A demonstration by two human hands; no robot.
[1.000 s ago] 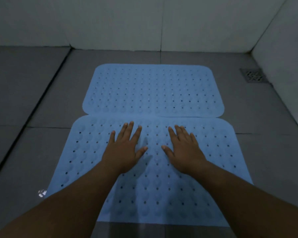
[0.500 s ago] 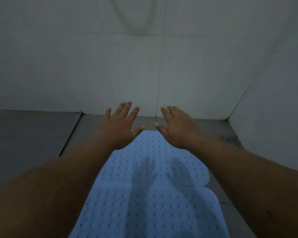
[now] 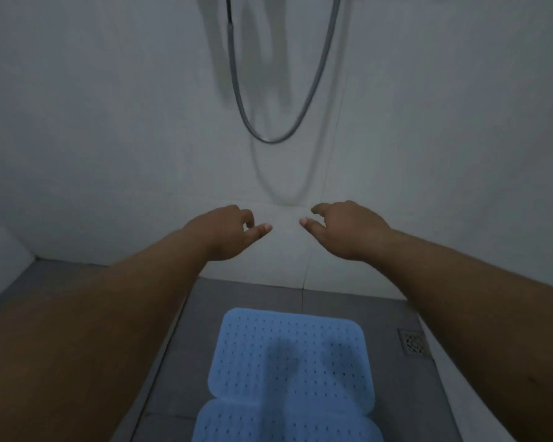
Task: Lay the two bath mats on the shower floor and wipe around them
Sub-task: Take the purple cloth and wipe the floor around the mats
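Two light blue perforated bath mats lie flat on the grey shower floor (image 3: 237,301), one behind the other. The far mat (image 3: 289,352) is fully in view; the near mat (image 3: 284,422) runs off the bottom edge. My left hand (image 3: 227,231) and my right hand (image 3: 345,228) are raised in the air well above the mats, in front of the white wall. Both hold nothing, with fingers loosely curled and thumbs pointing toward each other. No cloth or wiping tool is visible.
A grey shower hose (image 3: 275,135) hangs in a loop on the white tiled wall (image 3: 109,122) ahead. A square floor drain (image 3: 414,342) sits right of the far mat, near the right wall. Bare grey floor borders both mats.
My hands have lifted off the near mat and risen into the air, fingers curling. The view has tilted upward from the floor toward the wall, bringing the shower hose into sight.
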